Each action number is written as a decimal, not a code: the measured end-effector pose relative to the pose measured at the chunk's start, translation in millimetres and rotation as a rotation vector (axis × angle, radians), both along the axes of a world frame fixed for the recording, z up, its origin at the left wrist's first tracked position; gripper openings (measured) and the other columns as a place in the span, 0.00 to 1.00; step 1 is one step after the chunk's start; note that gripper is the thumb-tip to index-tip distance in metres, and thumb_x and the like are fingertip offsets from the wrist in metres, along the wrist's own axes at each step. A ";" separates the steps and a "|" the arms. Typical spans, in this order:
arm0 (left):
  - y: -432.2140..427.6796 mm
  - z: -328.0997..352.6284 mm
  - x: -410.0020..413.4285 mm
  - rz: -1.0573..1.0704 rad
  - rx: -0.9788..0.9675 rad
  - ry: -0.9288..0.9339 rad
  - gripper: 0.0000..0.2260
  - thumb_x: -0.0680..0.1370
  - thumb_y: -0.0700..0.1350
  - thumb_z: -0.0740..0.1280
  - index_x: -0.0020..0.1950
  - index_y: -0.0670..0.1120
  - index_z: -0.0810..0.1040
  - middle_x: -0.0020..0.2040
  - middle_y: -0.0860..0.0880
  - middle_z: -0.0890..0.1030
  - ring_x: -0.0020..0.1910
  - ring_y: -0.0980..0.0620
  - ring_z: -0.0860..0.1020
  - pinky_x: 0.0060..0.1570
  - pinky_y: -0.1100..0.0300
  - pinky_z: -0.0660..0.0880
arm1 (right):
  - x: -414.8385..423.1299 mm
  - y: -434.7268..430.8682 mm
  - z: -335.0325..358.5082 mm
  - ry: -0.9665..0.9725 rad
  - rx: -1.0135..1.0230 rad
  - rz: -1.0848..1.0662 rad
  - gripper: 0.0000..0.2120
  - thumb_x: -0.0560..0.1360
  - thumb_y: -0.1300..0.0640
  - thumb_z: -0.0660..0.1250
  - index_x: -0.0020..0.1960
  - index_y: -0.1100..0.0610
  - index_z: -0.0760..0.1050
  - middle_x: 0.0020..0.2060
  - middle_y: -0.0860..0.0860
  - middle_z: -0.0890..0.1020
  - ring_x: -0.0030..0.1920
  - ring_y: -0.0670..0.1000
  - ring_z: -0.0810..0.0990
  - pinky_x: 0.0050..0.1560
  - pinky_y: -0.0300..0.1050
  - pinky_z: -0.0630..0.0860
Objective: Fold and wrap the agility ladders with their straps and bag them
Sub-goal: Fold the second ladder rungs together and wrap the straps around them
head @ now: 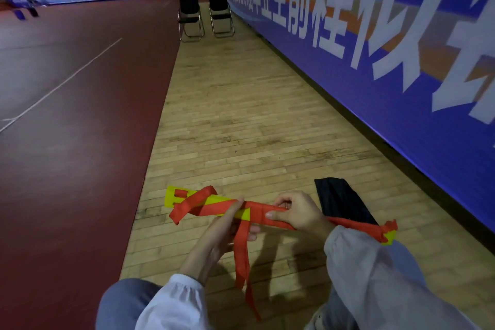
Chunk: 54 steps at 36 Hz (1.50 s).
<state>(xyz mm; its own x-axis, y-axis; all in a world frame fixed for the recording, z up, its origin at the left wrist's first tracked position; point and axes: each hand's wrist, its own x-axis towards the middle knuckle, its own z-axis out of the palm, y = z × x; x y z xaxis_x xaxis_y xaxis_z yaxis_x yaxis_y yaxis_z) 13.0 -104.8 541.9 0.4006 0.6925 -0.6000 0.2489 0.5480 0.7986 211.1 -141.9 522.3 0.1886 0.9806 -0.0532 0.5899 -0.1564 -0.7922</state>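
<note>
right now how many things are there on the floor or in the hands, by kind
folded agility ladder bundle, yellow rungs with red straps: 1
black bag on the wood floor: 1
black folding chairs at the far end: 2
total: 4

Pale grey sleeves [356, 262], apparently blue trousers [126, 300].

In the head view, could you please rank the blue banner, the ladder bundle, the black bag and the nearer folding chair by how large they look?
1. Blue banner, by far.
2. Ladder bundle.
3. Black bag.
4. Folding chair, though it stands much farther away, so its true size is unsure.
</note>
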 end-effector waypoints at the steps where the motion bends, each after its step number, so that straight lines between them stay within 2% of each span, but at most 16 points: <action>1: 0.6 -0.4 0.8 0.004 -0.009 0.011 0.29 0.74 0.69 0.58 0.53 0.45 0.82 0.47 0.45 0.86 0.37 0.52 0.82 0.49 0.56 0.71 | -0.5 0.3 -0.1 -0.005 0.005 0.002 0.11 0.66 0.48 0.79 0.36 0.42 0.76 0.40 0.44 0.80 0.44 0.45 0.78 0.47 0.42 0.75; 8: -0.1 1.6 3.0 0.058 -0.002 0.032 0.29 0.74 0.68 0.59 0.52 0.44 0.83 0.45 0.43 0.86 0.36 0.51 0.82 0.43 0.57 0.72 | -2.5 1.1 -0.4 -0.030 0.027 0.022 0.12 0.65 0.50 0.80 0.37 0.43 0.75 0.44 0.47 0.80 0.47 0.47 0.78 0.50 0.44 0.75; 13: 0.3 -0.2 4.3 0.095 0.013 0.007 0.24 0.76 0.64 0.61 0.53 0.45 0.81 0.44 0.43 0.86 0.34 0.51 0.82 0.42 0.59 0.72 | -1.3 1.5 -3.1 -0.024 0.017 0.038 0.12 0.64 0.48 0.79 0.38 0.44 0.76 0.39 0.44 0.77 0.41 0.44 0.75 0.43 0.39 0.72; 18: 0.7 1.7 5.1 0.094 0.037 -0.031 0.20 0.77 0.61 0.61 0.49 0.46 0.81 0.45 0.40 0.85 0.34 0.51 0.82 0.34 0.63 0.74 | 2.6 -2.2 0.2 0.061 -0.024 0.151 0.07 0.70 0.46 0.75 0.39 0.44 0.78 0.36 0.44 0.78 0.38 0.42 0.75 0.44 0.42 0.71; 19: 0.9 1.5 5.7 0.085 0.042 -0.036 0.20 0.77 0.61 0.61 0.50 0.46 0.81 0.45 0.40 0.85 0.34 0.50 0.82 0.34 0.64 0.74 | 2.6 -3.2 0.4 0.071 -0.048 0.165 0.08 0.71 0.42 0.72 0.40 0.45 0.79 0.37 0.44 0.79 0.40 0.43 0.77 0.45 0.43 0.72; 22: 0.6 1.9 7.6 0.074 0.057 -0.059 0.19 0.77 0.59 0.62 0.51 0.45 0.81 0.45 0.39 0.85 0.34 0.49 0.82 0.33 0.65 0.76 | 3.3 -4.3 -0.3 0.111 -0.153 0.197 0.29 0.65 0.24 0.61 0.50 0.45 0.83 0.45 0.43 0.84 0.49 0.43 0.80 0.54 0.42 0.74; 23: 0.5 1.5 8.0 0.070 0.062 -0.064 0.19 0.78 0.58 0.62 0.51 0.44 0.81 0.44 0.38 0.85 0.33 0.49 0.82 0.32 0.65 0.76 | 4.1 -4.3 0.7 0.120 -0.190 0.200 0.31 0.65 0.22 0.59 0.50 0.43 0.83 0.45 0.42 0.84 0.48 0.42 0.81 0.54 0.42 0.74; 26: -0.3 1.4 8.3 0.062 0.084 -0.065 0.18 0.78 0.58 0.61 0.52 0.44 0.81 0.44 0.38 0.85 0.33 0.49 0.82 0.31 0.65 0.75 | 1.9 -4.3 9.0 0.146 -0.272 0.208 0.19 0.75 0.32 0.58 0.38 0.42 0.79 0.34 0.44 0.83 0.38 0.43 0.81 0.48 0.42 0.75; 29: -0.6 0.1 6.5 0.053 0.088 -0.053 0.19 0.78 0.58 0.61 0.52 0.45 0.81 0.44 0.39 0.85 0.34 0.49 0.82 0.36 0.62 0.75 | -1.0 -4.2 12.1 0.196 -0.311 0.233 0.17 0.79 0.39 0.59 0.39 0.46 0.77 0.35 0.52 0.83 0.37 0.49 0.81 0.48 0.46 0.78; 33: -0.2 2.4 4.4 0.024 0.073 -0.057 0.19 0.78 0.59 0.60 0.52 0.45 0.81 0.47 0.40 0.85 0.36 0.50 0.82 0.40 0.61 0.74 | -3.4 -3.6 12.6 0.200 -0.301 0.225 0.17 0.80 0.41 0.59 0.39 0.49 0.76 0.33 0.51 0.80 0.32 0.45 0.78 0.42 0.39 0.75; 37: 1.8 6.2 0.8 -0.022 0.031 -0.063 0.21 0.77 0.62 0.60 0.54 0.46 0.81 0.50 0.44 0.85 0.36 0.53 0.81 0.42 0.60 0.71 | -2.6 -2.5 9.1 0.234 -0.266 0.220 0.19 0.78 0.41 0.62 0.38 0.52 0.78 0.31 0.48 0.79 0.34 0.46 0.77 0.44 0.42 0.73; 40: 4.1 5.6 -2.6 -0.052 -0.020 -0.055 0.27 0.74 0.66 0.61 0.56 0.46 0.81 0.50 0.46 0.85 0.37 0.54 0.81 0.42 0.59 0.69 | -0.3 -2.1 4.6 0.207 -0.220 0.198 0.20 0.76 0.37 0.63 0.38 0.52 0.79 0.31 0.48 0.79 0.35 0.48 0.77 0.45 0.45 0.72; 43: 4.9 4.1 -3.3 -0.064 -0.040 -0.024 0.29 0.72 0.69 0.61 0.54 0.45 0.81 0.48 0.47 0.85 0.36 0.55 0.81 0.49 0.56 0.70 | 0.8 -2.4 2.4 0.134 -0.182 0.153 0.32 0.65 0.26 0.61 0.39 0.56 0.81 0.32 0.51 0.80 0.35 0.51 0.78 0.43 0.50 0.72; 45: 3.7 3.6 -3.2 -0.064 -0.034 -0.009 0.29 0.71 0.70 0.60 0.51 0.46 0.81 0.46 0.48 0.85 0.36 0.55 0.81 0.49 0.56 0.70 | 2.1 -2.0 1.1 0.083 -0.179 0.131 0.37 0.61 0.23 0.59 0.42 0.55 0.82 0.35 0.52 0.83 0.39 0.54 0.81 0.45 0.53 0.76; 49: 0.7 1.9 -1.7 -0.037 -0.031 0.012 0.29 0.72 0.70 0.59 0.48 0.46 0.82 0.44 0.48 0.85 0.35 0.55 0.81 0.47 0.58 0.70 | 5.3 -1.8 -1.6 0.013 -0.166 0.086 0.34 0.58 0.20 0.58 0.45 0.45 0.81 0.42 0.46 0.83 0.46 0.48 0.80 0.51 0.51 0.76; 54: 0.4 -0.4 -1.1 0.029 -0.011 -0.024 0.26 0.71 0.68 0.63 0.47 0.45 0.82 0.45 0.47 0.86 0.35 0.56 0.81 0.44 0.59 0.72 | 4.3 -2.8 -1.6 -0.022 -0.168 0.055 0.20 0.69 0.30 0.66 0.48 0.44 0.80 0.45 0.44 0.82 0.49 0.47 0.79 0.52 0.46 0.74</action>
